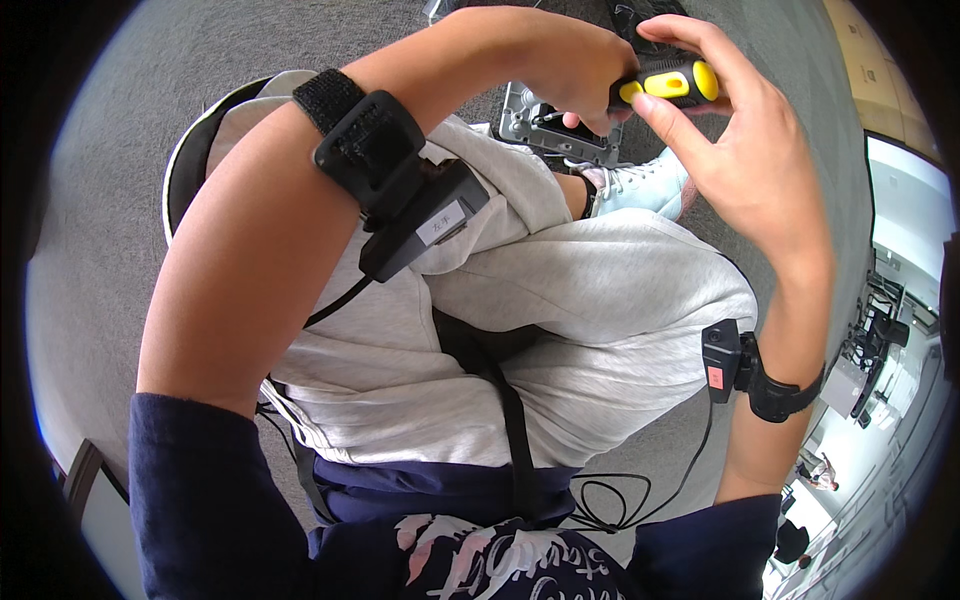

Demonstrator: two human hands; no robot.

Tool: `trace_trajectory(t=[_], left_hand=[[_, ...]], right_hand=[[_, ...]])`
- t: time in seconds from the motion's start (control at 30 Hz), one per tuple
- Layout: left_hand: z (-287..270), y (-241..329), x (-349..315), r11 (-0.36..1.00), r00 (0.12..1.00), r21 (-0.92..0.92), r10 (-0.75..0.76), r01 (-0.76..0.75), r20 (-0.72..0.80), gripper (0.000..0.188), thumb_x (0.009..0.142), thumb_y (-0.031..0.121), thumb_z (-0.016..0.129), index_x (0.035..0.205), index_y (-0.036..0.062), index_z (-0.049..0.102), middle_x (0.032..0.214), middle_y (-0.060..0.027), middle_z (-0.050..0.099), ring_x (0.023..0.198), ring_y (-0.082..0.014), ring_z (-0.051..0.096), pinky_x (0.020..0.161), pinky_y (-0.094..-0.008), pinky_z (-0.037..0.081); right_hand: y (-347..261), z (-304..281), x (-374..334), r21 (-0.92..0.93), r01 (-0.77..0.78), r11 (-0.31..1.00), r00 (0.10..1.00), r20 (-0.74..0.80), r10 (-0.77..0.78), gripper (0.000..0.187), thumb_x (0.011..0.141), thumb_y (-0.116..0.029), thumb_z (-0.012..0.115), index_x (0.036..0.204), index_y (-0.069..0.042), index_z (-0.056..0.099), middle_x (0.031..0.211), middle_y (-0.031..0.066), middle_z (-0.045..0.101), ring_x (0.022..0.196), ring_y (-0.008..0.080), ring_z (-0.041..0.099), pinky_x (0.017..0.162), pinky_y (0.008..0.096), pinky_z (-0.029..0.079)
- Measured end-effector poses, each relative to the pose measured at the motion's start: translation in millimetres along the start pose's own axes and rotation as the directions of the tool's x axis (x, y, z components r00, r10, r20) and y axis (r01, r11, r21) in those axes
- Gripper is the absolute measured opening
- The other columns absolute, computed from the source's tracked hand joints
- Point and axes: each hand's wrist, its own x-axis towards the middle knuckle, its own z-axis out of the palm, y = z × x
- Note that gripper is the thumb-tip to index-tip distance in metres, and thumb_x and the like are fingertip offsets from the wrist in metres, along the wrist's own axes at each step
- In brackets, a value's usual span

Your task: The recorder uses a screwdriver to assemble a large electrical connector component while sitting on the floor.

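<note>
A screwdriver [665, 84] with a black and yellow handle lies crosswise between my hands at the top of the head view. My left hand [585, 75] is closed around its front end, and the curled fingers hide most of the shaft. From the right, my right hand [745, 130] holds the handle, its thumb resting on the near side. The right index finger arches above the handle without lying along it; the other fingers are partly hidden behind. Just beyond and below my left hand, a grey metal housing [517, 112] sits on the floor, partly covered by that hand.
My crossed legs in light grey trousers [590, 290] fill the middle, with a pale shoe [640, 187] close to the housing. A black cable [640, 515] loops beside my right knee. Cardboard boxes [885, 75] stand at the far right. Grey carpet [130, 160] surrounds me.
</note>
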Motion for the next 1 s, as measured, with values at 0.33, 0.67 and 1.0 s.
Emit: trace_trajectory(t=[0.33, 0.67, 1.0], left_hand=[[17, -50, 19, 0.866, 0.873, -0.146, -0.451, 0.478, 0.184, 0.036, 0.081, 0.029, 0.071, 0.108, 0.0048, 0.066, 0.090, -0.0112, 0.067, 0.073, -0.0232, 0.066, 0.067, -0.0329, 0.057], [56, -65, 19, 0.639, 0.835, -0.552, -0.499, 0.536, 0.232, 0.019, 0.082, 0.012, 0.064, 0.087, -0.0070, 0.064, 0.078, -0.0103, 0.063, 0.059, -0.0175, 0.062, 0.049, -0.0271, 0.056], [64, -68, 23, 0.599, 0.817, -0.589, -0.538, 0.543, 0.207, 0.019, 0.079, 0.012, 0.066, 0.086, -0.0064, 0.065, 0.083, -0.0102, 0.065, 0.061, -0.0175, 0.064, 0.051, -0.0275, 0.057]], right_hand=[[-3, 6, -6, 0.079, -0.466, 0.881, 0.884, 0.097, 0.458, 0.030, 0.092, -0.027, 0.061, 0.114, -0.007, 0.060, 0.100, 0.0047, 0.067, 0.051, 0.0113, 0.057, 0.050, 0.0257, 0.044], [-6, 5, -8, 0.136, -0.486, 0.863, 0.874, 0.081, 0.480, 0.033, 0.090, -0.028, 0.064, 0.114, -0.006, 0.059, 0.101, 0.0050, 0.067, 0.056, 0.0092, 0.055, 0.052, 0.0256, 0.045], [3, 3, -8, -0.094, -0.442, 0.892, 0.892, 0.057, 0.448, 0.033, 0.088, -0.033, 0.066, 0.107, -0.005, 0.062, 0.084, 0.0047, 0.066, 0.062, 0.0116, 0.058, 0.055, 0.0267, 0.045]])
